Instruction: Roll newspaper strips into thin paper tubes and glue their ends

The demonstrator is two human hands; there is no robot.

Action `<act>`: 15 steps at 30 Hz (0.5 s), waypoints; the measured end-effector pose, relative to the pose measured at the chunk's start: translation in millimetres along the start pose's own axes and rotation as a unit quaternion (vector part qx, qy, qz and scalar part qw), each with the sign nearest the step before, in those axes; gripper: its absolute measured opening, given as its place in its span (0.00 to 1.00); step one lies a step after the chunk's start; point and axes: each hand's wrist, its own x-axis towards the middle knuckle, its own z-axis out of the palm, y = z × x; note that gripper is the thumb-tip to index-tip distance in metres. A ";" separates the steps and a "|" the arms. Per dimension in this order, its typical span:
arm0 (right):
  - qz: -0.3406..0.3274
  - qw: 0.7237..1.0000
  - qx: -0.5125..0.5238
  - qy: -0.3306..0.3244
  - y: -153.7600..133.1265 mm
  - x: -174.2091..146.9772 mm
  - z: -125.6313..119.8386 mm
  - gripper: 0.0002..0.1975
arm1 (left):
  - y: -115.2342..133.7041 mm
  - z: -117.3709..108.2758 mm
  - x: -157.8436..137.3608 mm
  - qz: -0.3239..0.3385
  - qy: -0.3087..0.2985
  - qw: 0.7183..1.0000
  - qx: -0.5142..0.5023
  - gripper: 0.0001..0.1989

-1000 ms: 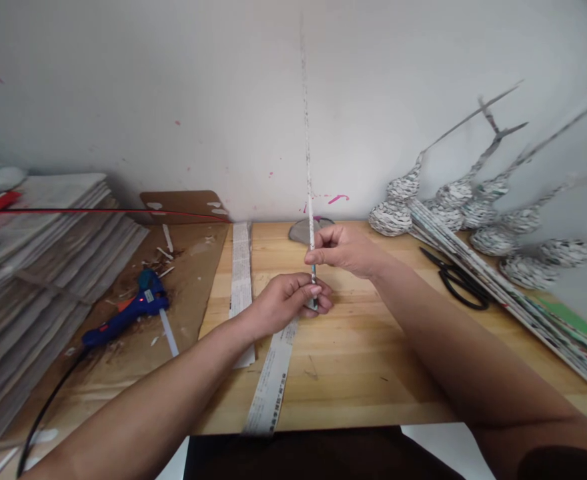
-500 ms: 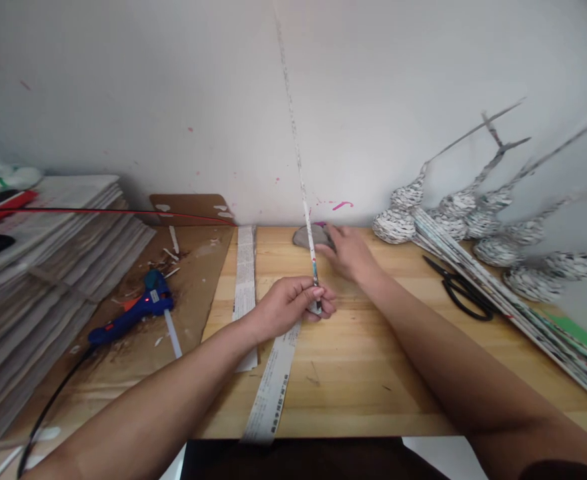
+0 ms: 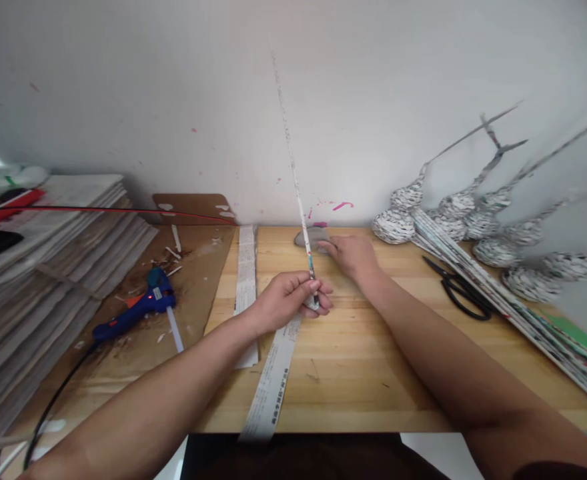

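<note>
My left hand [image 3: 293,299] pinches the lower end of a long thin rolled newspaper stick [image 3: 297,190] between thumb and fingers. The stick points up and slightly left. Below that hand a printed newspaper strip [image 3: 273,380] slants down past the table's front edge. Behind the stick lies a small flat grey cloth [image 3: 303,237], near the wall. My right hand [image 3: 353,255] is at the cloth's right edge, fingers bent and thumb side against it; its grip is partly hidden. Another stack of newspaper strips [image 3: 246,267] lies left of the stick.
A blue glue gun [image 3: 136,310] rests on brown cardboard [image 3: 193,267] at left, beside a tall newspaper stack [image 3: 63,287]. Black scissors [image 3: 466,297], a bundle of paper sticks [image 3: 498,290] and several woven paper gourds [image 3: 396,225] occupy the right side.
My right hand's outstretched fingers have drawn back to the right and bent at the cloth's edge. My left hand and the stick have shifted slightly left and up in view.
</note>
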 end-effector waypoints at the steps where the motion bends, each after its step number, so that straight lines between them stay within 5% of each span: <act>1: -0.010 1.000 -0.007 0.002 -1.6 0.1 0.8 0.28 | 0.2 0.0 0.1 0.000 0.000 1.000 -0.002 0.18; 7: -0.014 0.999 -0.003 0.044 -10.6 -6.2 -4.2 0.20 | 2.4 -1.1 -0.2 0.004 -0.002 1.000 -0.002 0.18; 11: -0.022 0.984 0.150 0.088 -17.2 -11.6 -27.7 0.22 | 2.7 -2.5 0.1 0.005 0.001 1.000 -0.006 0.17; 13: -0.036 0.944 0.328 0.005 -21.5 -13.5 -40.6 0.24 | 2.2 -3.0 0.5 0.006 0.001 1.000 -0.007 0.17; 15: -0.051 0.860 0.495 -0.109 -25.3 -15.8 -51.0 0.23 | 1.3 -3.3 0.8 0.006 0.000 1.000 -0.004 0.16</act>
